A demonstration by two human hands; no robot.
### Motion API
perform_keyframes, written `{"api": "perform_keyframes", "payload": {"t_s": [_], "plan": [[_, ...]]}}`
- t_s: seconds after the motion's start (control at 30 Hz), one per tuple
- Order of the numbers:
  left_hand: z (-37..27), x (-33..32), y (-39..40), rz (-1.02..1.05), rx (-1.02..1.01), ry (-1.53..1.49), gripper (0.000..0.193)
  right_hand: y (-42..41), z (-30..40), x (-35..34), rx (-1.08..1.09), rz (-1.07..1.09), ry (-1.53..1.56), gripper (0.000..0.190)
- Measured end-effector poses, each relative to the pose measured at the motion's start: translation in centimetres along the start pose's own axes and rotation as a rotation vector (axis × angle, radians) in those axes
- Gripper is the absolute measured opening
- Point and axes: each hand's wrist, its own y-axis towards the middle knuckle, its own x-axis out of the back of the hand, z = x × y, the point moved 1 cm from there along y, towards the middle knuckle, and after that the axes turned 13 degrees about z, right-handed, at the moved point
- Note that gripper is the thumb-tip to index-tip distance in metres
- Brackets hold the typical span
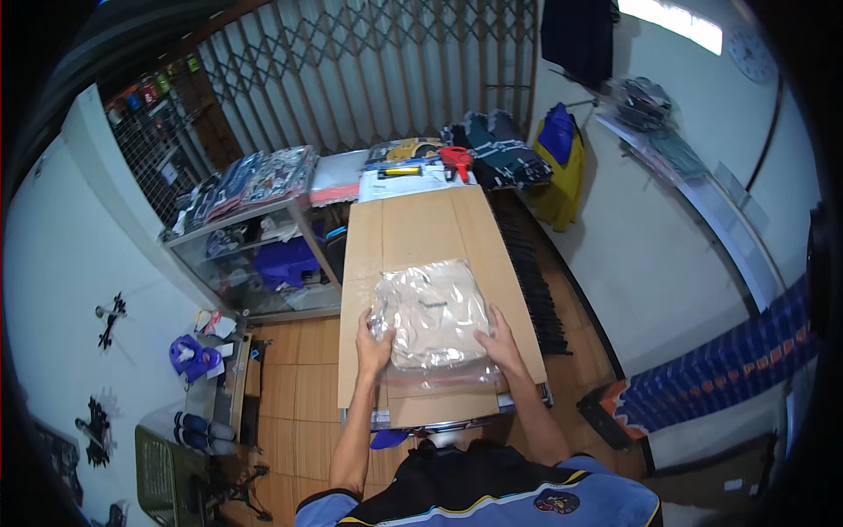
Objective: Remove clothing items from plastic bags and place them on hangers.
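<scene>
A folded beige garment in a clear plastic bag (pixel 431 313) lies flat on a cardboard-topped table (pixel 421 227). My left hand (pixel 375 342) grips the bag's left edge, thumb on top. On the opposite edge my right hand (pixel 498 339) holds it the same way. The bag's loose flap, crossed by a reddish strip, points toward me. Small dark writing shows on the garment. The fingertips under the bag are hidden.
Beyond the cardboard lie a red tape dispenser (pixel 456 161), a yellow-and-black tool (pixel 400 172) and bagged clothes. A glass display case (pixel 263 257) stands at left, with a green chair (pixel 161 471) nearer me. Dark fringed cloth (pixel 537 290) hangs along the table's right side.
</scene>
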Motion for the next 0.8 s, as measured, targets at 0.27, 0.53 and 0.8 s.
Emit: {"api": "perform_keyframes", "payload": {"t_s": [0.27,0.53,0.8], "plan": [[-1.7,0.7,-2.9,-0.042,-0.089,0.366,0.072,-5.0,-0.7,-1.1,-0.261,-0.235,-0.241,0.086],[-2.7,-3.6,-9.4,0.616,-0.426,0.292,0.049,-12.4,-0.8,-3.5,-0.359,-0.306,0.199,0.058],[-1.0,-8.1,-7.6,0.664,-0.555,0.344,0.036,-12.0,-1.1,-4.1,-0.289,-0.35,0.317,0.044]]}}
